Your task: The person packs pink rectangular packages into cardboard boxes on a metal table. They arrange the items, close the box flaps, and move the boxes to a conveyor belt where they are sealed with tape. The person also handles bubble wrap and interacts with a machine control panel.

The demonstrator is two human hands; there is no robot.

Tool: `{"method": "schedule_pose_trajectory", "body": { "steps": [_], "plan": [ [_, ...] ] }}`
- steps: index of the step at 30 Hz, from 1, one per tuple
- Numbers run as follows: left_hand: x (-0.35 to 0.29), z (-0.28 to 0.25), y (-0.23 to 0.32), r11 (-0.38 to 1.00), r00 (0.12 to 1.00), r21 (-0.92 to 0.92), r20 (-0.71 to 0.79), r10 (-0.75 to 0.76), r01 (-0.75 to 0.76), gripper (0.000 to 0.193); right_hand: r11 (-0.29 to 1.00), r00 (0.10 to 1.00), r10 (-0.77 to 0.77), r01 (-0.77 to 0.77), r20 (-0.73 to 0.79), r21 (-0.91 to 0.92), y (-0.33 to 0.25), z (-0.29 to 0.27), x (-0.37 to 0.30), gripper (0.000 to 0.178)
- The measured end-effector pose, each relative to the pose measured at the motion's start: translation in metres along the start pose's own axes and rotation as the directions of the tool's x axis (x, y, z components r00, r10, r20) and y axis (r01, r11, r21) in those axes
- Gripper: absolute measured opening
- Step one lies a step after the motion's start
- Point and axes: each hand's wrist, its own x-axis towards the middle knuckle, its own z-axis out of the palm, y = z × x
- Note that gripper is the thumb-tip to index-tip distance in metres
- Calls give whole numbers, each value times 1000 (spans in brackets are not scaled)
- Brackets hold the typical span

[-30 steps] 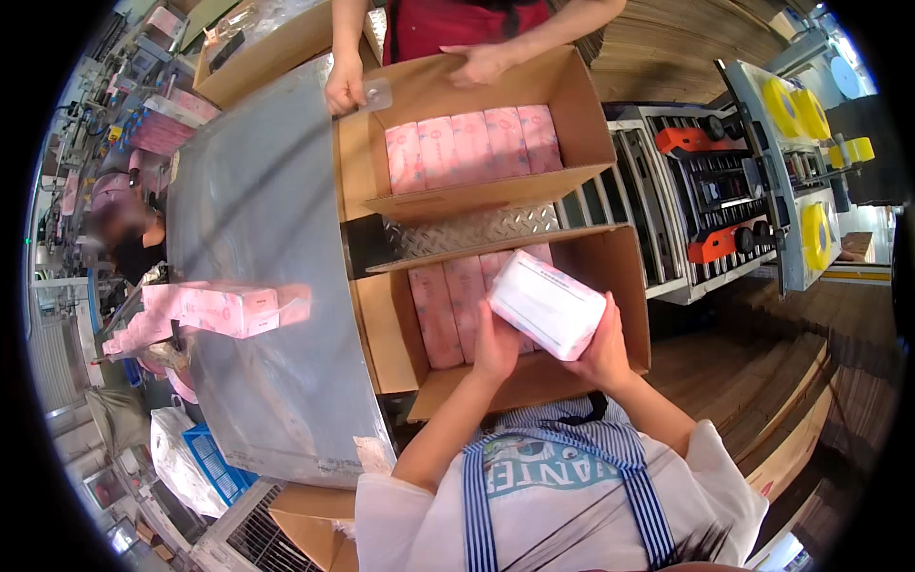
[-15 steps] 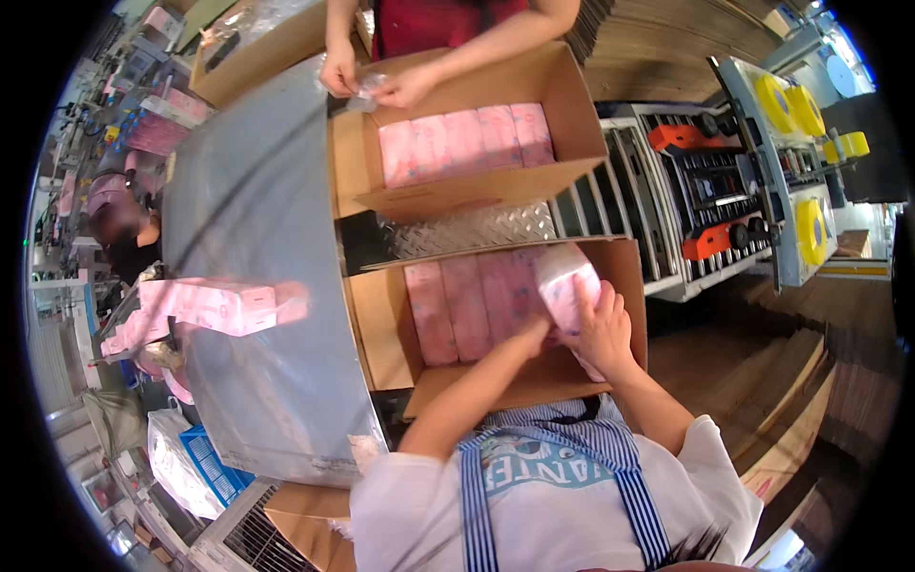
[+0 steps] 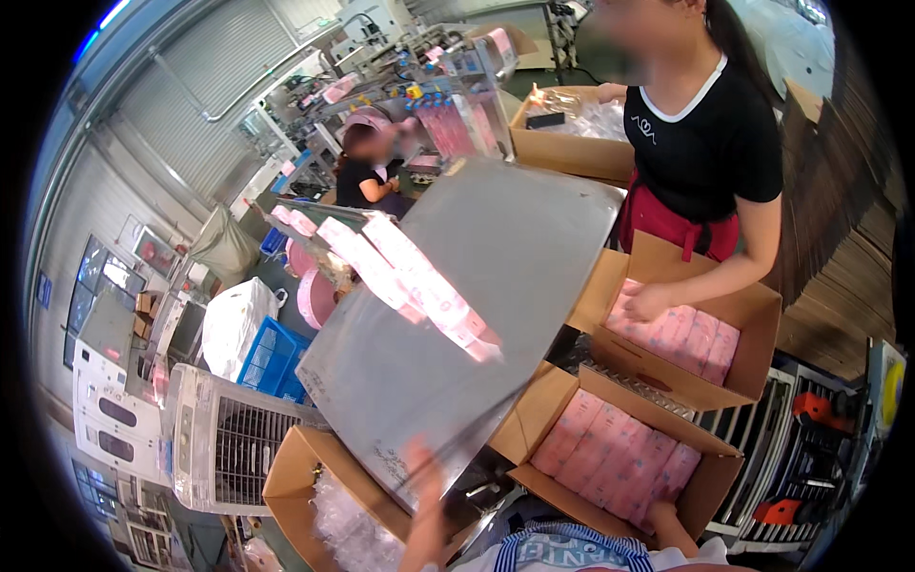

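Note:
Below me stands an open cardboard box (image 3: 534, 481) with a row of pink plastic-wrapped packs (image 3: 602, 448) filling it. My right hand (image 3: 660, 518) reaches down into its near right corner, against the end pack. Its fingers are mostly hidden there. Smeared by motion, my left hand (image 3: 424, 472) is raised over the near corner of the grey metal table (image 3: 477, 248), away from the box. Long pink stacks of packs (image 3: 429, 286) extend over the table from its far left side.
A co-worker's hand (image 3: 650, 302) rests on pink packs in a second box (image 3: 658, 377) beyond mine. An open box of clear plastic film (image 3: 353, 524) stands at lower left. A roller conveyor (image 3: 762, 448) lies right; a blue crate (image 3: 272, 357) is left.
My view has swung left and up. My left hand has left the box for the table corner. The pack I held tilted at the box's right end now lies in the row.

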Motion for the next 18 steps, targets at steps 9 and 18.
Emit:
{"method": "schedule_pose_trajectory", "body": {
  "steps": [9, 18],
  "plan": [
    [-105, -178, -96, 449, 162, 428, 557, -815, 784, 94, 787, 803, -589, 595, -92, 163, -38, -55, 89, 44],
    [-128, -166, -113, 726, 560, 472, 464, -687, 499, 33, -22, 28, -735, 998, -678, 66, -351, -292, -168, 15]
  ]
}}
